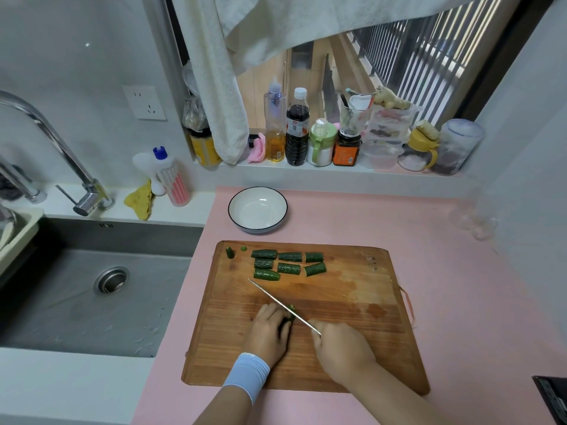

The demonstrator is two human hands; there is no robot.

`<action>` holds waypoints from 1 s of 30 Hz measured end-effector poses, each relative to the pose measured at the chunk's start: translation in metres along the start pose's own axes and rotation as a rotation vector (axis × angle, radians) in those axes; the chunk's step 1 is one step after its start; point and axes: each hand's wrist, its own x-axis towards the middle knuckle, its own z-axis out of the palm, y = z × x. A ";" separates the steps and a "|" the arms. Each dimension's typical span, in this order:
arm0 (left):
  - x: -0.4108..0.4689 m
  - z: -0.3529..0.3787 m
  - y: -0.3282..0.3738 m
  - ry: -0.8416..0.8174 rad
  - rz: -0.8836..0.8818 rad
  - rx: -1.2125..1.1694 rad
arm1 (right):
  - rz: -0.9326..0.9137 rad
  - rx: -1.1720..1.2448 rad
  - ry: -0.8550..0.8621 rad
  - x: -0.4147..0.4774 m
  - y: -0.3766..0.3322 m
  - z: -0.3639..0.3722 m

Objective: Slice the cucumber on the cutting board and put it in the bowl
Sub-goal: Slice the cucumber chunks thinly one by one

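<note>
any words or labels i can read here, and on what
No text can be read.
Label on the dark bottle: too blurred.
Label on the orange jar: too blurred.
Print on the yellow jar: too blurred.
Marks on the cutting board: unreadable.

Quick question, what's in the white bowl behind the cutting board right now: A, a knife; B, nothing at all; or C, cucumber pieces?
B: the bowl shows only its bare white inside, while the cut cucumber pieces lie on the cutting board and the knife is gripped in the right hand.
</note>
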 end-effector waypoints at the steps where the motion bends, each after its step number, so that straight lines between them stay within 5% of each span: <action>1: 0.000 0.000 0.000 0.000 0.000 -0.004 | -0.001 0.002 0.001 0.001 0.000 0.000; 30: -0.007 0.000 0.002 0.026 0.093 0.041 | -0.034 0.018 0.005 -0.004 -0.002 -0.003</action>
